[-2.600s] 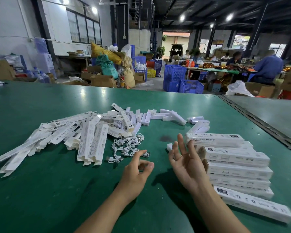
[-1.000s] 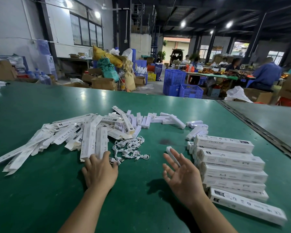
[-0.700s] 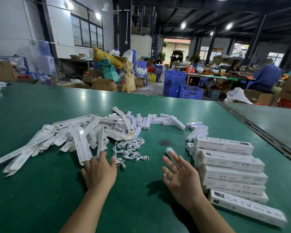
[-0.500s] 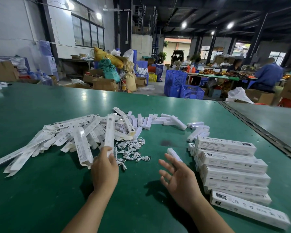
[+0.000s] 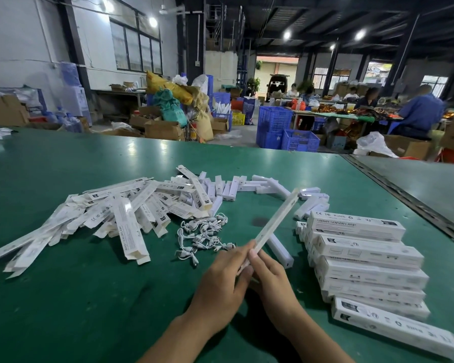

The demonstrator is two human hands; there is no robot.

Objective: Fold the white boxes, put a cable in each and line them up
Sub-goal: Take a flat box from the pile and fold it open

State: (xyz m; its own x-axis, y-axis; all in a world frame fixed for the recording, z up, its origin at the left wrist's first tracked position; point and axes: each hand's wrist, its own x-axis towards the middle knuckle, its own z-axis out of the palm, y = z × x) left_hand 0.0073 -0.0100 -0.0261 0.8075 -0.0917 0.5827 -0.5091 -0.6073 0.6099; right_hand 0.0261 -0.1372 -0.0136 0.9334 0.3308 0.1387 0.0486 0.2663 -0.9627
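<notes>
Left hand (image 5: 220, 281) and right hand (image 5: 270, 279) pinch near end of flat box blank (image 5: 275, 221), fingers clamped on it, blank raised edge-on, likely for opening; cable heap (image 5: 205, 235) near; finished boxes (image 5: 364, 260) rowed at right.

Flat white box (image 5: 275, 218) aloft, tilted; cable heap (image 5: 205, 237) centre; folded boxes (image 5: 364, 258) rowed right.

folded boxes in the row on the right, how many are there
6 folded boxes show plainly, lined up side by side on the green table, from the far one to the nearest skewed one. Another may hide under the far two.
</notes>
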